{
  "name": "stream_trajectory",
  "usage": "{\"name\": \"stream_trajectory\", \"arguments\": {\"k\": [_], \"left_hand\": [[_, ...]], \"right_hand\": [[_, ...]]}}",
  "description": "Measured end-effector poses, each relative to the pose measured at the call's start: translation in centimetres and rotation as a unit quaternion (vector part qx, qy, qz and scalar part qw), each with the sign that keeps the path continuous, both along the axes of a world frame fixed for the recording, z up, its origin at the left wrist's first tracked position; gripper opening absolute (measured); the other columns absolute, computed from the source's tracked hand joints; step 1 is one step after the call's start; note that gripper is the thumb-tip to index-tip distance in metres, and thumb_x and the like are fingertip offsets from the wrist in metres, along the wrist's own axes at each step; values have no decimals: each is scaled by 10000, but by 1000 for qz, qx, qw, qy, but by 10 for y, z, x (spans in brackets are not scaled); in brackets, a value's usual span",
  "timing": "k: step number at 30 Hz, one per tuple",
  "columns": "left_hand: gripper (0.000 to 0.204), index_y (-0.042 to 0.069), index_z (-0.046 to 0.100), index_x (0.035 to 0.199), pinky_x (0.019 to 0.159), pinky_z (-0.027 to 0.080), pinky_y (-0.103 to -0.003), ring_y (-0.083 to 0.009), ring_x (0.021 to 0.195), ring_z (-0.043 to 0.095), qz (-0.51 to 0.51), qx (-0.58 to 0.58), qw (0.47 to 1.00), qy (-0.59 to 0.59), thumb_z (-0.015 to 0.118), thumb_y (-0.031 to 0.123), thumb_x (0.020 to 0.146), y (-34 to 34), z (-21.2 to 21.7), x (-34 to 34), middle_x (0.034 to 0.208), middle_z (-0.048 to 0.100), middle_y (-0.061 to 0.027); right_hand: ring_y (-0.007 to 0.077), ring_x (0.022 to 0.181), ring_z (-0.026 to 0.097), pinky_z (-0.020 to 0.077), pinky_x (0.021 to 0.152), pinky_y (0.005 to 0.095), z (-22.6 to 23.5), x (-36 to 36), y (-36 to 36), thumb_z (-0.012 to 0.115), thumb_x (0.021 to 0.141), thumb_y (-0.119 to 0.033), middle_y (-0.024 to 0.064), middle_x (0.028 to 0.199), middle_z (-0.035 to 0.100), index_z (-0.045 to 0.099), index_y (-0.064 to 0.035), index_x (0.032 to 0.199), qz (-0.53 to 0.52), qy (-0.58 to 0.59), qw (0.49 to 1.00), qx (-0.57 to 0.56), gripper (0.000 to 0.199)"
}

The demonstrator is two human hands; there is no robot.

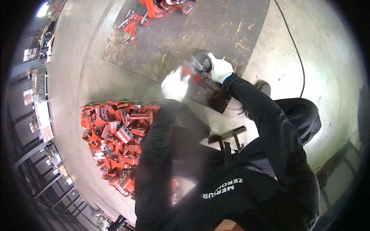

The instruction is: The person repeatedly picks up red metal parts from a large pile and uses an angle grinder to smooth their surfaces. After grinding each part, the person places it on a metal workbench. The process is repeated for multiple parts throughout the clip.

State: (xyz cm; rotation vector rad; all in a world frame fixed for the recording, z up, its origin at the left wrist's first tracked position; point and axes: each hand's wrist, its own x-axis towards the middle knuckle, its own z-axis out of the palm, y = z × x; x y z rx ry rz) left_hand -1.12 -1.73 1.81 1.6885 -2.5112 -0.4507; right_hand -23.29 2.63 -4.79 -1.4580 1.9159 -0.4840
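Note:
My left hand (175,84), in a white glove, has its fingers closed on a red metal bracket (195,78) with a bare, shiny face. My right hand (221,68), gloved in white with a blue cuff edge, is wrapped round a dark rounded tool (202,57). Blur hides the tool's exact kind. Tool and bracket are close together in front of me, over the near edge of a dark, worn sheet (192,34). I cannot tell whether they touch.
A large heap of red metal brackets (119,134) lies to my left. More red brackets (129,29) lie on the sheet's far part. A black cable (295,42) runs across the floor at the right. Between my legs stands a dark metal frame (227,134).

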Motion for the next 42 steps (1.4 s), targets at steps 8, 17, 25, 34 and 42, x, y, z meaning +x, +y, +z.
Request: {"name": "stream_trajectory", "arguments": {"k": [8, 17, 25, 34, 42], "left_hand": [[550, 79, 663, 1384, 917, 554, -415, -344, 1048, 710, 10, 19, 1000, -9, 757, 355, 917, 0, 3, -3, 1159, 736, -150], [552, 74, 669, 1372, 920, 553, -412, -340, 1056, 710, 15, 26, 1000, 8, 770, 351, 905, 0, 4, -2, 1157, 738, -144], [564, 76, 677, 1359, 938, 545, -431, -349, 1068, 703, 15, 30, 999, -6, 766, 389, 898, 0, 13, -5, 1151, 740, -147], [472, 89, 707, 1265, 923, 561, -453, -370, 1057, 712, 25, 29, 998, 52, 790, 307, 855, -3, 4, 3, 1122, 753, -166], [673, 41, 653, 1357, 1034, 535, -415, -339, 1208, 683, 23, 70, 993, 89, 841, 362, 796, -10, 1, 12, 1274, 719, -199]], "right_hand": [[438, 983, 717, 571, 837, 512, -26, 0, -21, 791, 832, -313, 224, 1065, 742, 426, -166, 1498, 65, 40, 994, -79, 773], [422, 991, 723, 570, 842, 498, 5, 3, -45, 733, 887, -308, 227, 1054, 742, 421, -171, 1501, 83, 36, 996, -3, 702], [423, 1018, 710, 561, 896, 480, -11, -6, -4, 866, 751, -321, 221, 1080, 732, 427, -158, 1505, 87, 20, 996, -28, 887], [389, 1082, 718, 559, 933, 461, 19, -9, 30, 778, 793, -435, 208, 1116, 751, 480, -123, 1449, 54, 46, 997, -26, 785], [280, 984, 713, 596, 808, 387, 109, -87, 12, 850, 811, -345, 170, 1122, 695, 483, -30, 1362, -314, -217, 923, -47, 734]]}}
